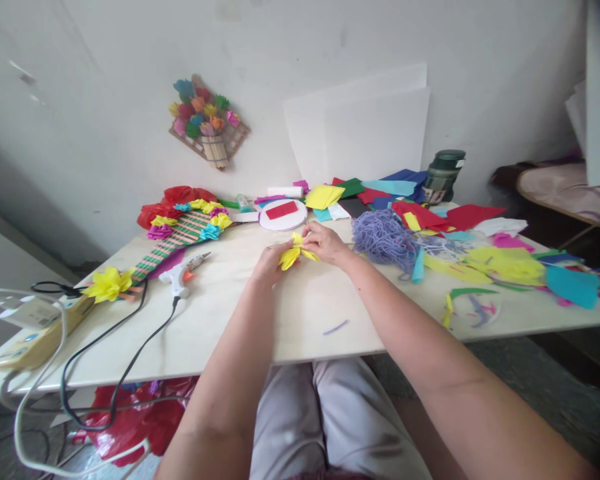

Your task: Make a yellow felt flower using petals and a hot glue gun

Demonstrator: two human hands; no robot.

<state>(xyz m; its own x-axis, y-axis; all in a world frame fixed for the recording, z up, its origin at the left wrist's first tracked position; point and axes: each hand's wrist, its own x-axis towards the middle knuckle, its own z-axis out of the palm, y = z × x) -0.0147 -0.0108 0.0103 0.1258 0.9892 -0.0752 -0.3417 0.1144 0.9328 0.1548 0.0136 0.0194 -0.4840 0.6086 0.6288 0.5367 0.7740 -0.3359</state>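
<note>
Between my two hands is a yellow paper flower (292,256) with petals fanned downward, held just above the table. My left hand (270,261) is closed on its left side. The fingers of my right hand (323,241) pinch its upper right part. Behind the flower lies a white oval disc (283,215) with a red paper rectangle (282,210) on it. A short strip of purple yarn (336,327) rests on the table nearer to me.
To the left are a hot glue gun (181,275), a woven piece trimmed with paper flowers (180,239) and a power strip (40,337) with cables. On the right lie a purple yarn heap (384,237), coloured paper scraps (505,265) and a dark green bottle (443,177).
</note>
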